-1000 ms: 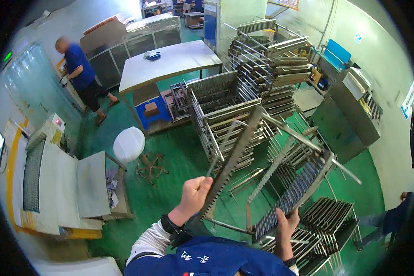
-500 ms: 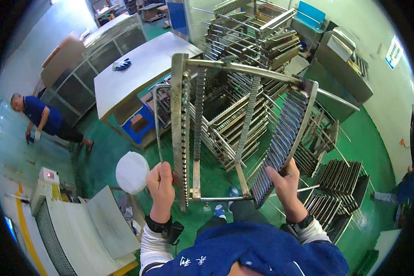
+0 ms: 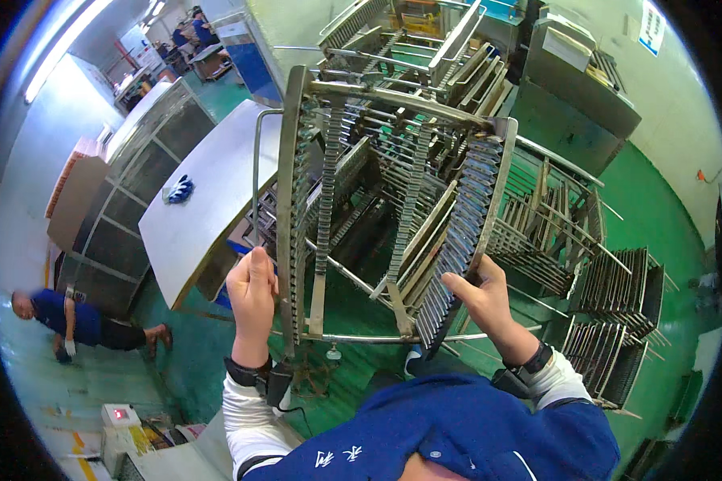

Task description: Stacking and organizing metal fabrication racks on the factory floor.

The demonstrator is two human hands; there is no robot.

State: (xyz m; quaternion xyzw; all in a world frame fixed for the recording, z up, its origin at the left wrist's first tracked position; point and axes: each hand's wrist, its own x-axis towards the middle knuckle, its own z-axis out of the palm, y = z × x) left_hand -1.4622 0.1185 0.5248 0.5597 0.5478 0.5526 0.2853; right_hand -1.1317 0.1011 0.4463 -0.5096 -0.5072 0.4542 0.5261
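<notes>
Left hand [image 3: 253, 284] upright, fingers curled round handle [image 3: 256, 176], right hand [image 3: 488, 301] slanting inward, gripping slatted side [image 3: 467, 228], one metal rack [image 3: 409, 208] held between them, one white table [image 3: 212, 192], one co-worker [image 3: 88, 322] at left

Rack [image 3: 407, 212]: grey metal, open frame. Toothed side plates [image 3: 289, 216]; two notched strips [image 3: 326, 192] between; crossbar [image 3: 401, 103] at far end, thin rod [image 3: 361, 340] at near end. I see it held up, gripped both sides.
</notes>
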